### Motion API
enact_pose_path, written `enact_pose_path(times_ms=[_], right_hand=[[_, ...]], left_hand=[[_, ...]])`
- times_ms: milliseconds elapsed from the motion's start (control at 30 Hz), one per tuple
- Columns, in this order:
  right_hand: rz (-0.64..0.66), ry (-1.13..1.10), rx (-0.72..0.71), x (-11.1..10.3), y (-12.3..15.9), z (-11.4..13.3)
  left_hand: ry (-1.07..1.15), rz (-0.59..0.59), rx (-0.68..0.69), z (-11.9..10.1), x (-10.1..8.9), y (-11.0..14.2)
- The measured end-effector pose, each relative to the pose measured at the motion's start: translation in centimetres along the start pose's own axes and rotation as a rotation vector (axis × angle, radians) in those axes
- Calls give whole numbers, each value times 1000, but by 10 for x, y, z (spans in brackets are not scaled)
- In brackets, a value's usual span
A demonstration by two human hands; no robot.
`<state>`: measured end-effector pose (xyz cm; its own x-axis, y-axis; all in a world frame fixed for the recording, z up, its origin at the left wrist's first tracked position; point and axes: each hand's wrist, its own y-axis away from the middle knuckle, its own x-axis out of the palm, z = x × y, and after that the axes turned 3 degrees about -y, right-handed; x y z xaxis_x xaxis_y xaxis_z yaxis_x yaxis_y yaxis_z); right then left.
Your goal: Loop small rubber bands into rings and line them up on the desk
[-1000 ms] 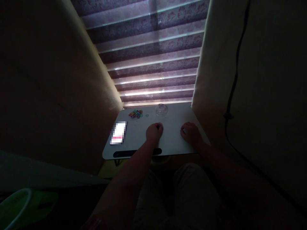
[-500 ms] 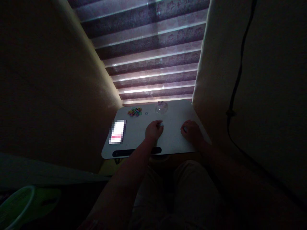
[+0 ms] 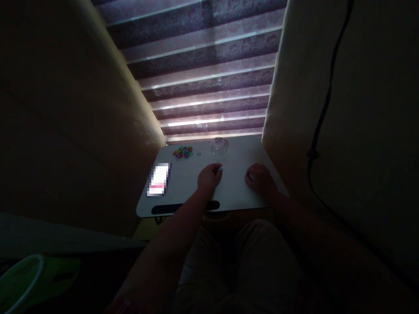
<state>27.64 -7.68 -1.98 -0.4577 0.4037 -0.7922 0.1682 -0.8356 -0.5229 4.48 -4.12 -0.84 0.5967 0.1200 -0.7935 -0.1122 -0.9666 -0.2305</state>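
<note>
Over the middle of the white table (image 3: 183,187), my left hand (image 3: 209,177) is closed in a pinch, with a small pale bit showing at its fingertips, too small to name. Further right, my right hand (image 3: 260,179) rests on the tabletop with its fingers curled and thumb side inward; whatever they hold, if anything, is hidden. Beyond the left hand stands a clear round bowl (image 3: 219,147). A heap of small coloured bands (image 3: 182,152) lies at the far left, and a single pale ring (image 3: 199,154) sits between heap and bowl.
A phone (image 3: 159,179) with a lit, blurred screen lies at the table's left. A dark slot (image 3: 166,209) runs along the near edge. Pleated curtains (image 3: 209,83) hang behind, walls close in on both sides, and a cable (image 3: 329,91) hangs at right. A green basin (image 3: 22,279) is low left.
The view has shifted slightly. My right hand has edged a little to the left with its fingers still curled; my left hand keeps its pinch in nearly the same place.
</note>
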Motion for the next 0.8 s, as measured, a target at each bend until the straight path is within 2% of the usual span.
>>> enact_pose_path(times_ms=[400, 633, 700, 800], right_hand=[[5, -22, -15, -1, -4, 0], [22, -28, -5, -1, -4, -1], [17, -36, -11, 0, -4, -1], [8, -39, -15, 0, -5, 0]], left_hand=[[-50, -86, -19, 15, -3, -39], [-58, -80, -19, 19, -1, -44], [-60, -90, 33, 18, -1, -45], [-115, -220, 169, 13, -7, -51]])
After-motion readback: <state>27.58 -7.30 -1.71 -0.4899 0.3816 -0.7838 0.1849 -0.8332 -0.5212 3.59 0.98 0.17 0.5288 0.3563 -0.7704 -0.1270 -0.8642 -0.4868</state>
